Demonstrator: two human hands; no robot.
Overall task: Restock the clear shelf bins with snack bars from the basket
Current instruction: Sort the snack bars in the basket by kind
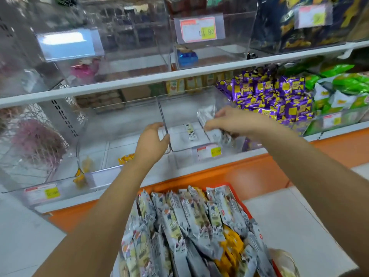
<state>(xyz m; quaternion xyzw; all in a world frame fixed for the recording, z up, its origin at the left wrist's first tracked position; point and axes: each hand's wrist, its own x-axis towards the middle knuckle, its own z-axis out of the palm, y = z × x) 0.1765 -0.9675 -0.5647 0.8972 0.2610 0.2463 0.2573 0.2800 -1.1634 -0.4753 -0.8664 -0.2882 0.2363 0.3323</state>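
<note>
Snack bars (207, 116): light, crinkly, slippery; best gripped mid-length.
Right hand (229, 120): clasping bars over bin (199, 100).
Left hand (152, 143): gripping bin wall.

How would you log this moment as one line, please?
left hand: gripping bin wall | right hand: lowering snack bars into bin

Clear, glossy plastic bins (199, 116) are catching glare on a smooth white shelf (139, 78), while the snack bars (189, 226) in the orange plastic basket (246, 208) are showing crinkled, shiny foil wrappers.
</note>
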